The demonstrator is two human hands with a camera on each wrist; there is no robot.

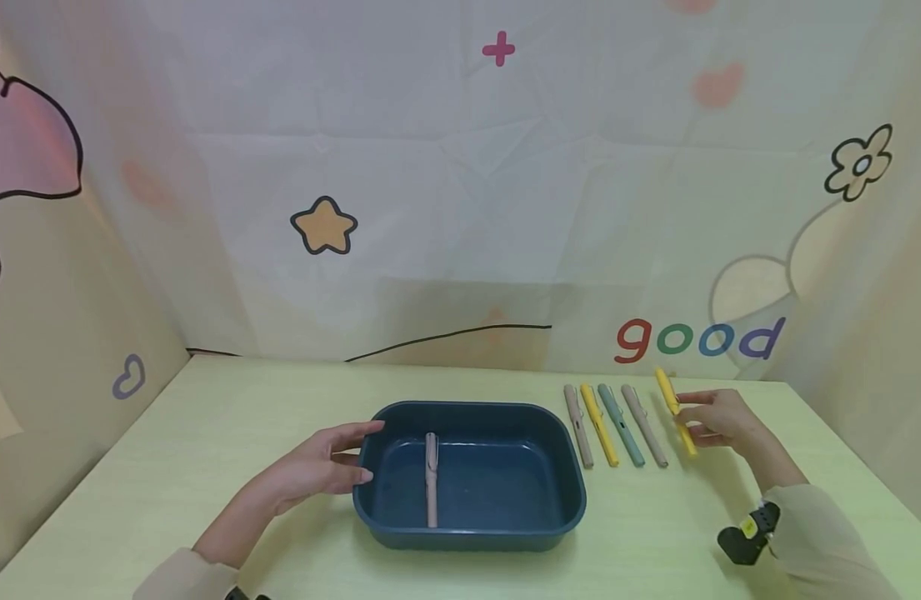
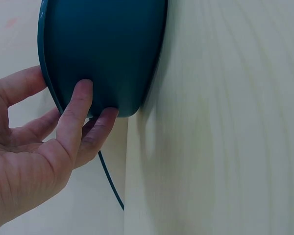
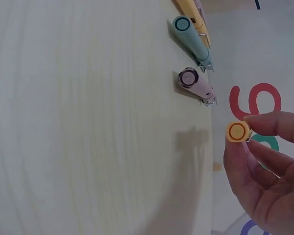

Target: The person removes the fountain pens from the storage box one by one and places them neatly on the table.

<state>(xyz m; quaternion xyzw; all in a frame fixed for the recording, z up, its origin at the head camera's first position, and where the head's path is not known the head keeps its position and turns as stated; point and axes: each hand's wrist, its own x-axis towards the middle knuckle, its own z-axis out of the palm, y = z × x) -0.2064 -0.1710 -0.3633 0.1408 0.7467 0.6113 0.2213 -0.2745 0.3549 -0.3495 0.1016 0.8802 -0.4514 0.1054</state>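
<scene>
My right hand (image 1: 718, 419) pinches a yellow pen (image 1: 667, 390) between thumb and fingers. In the right wrist view the pen's round end (image 3: 238, 131) faces the camera, raised off the table, its shadow falling apart from it. My left hand (image 1: 313, 467) touches the left end of a dark blue rectangular bin (image 1: 475, 540), fingers spread on its rim and outer wall; the left wrist view has the fingertips against that wall (image 2: 105, 54). Inside the bin lies one greyish-pink pen (image 1: 432, 487), toward its left side.
Right of the bin, a row of pens lies on the table (image 1: 280, 392): a greyish-pink pen (image 1: 578, 425), a yellow pen (image 1: 598, 425), a teal pen (image 1: 621, 425) and another greyish-pink pen (image 1: 644, 425). A printed cloth (image 1: 445, 208) hangs behind.
</scene>
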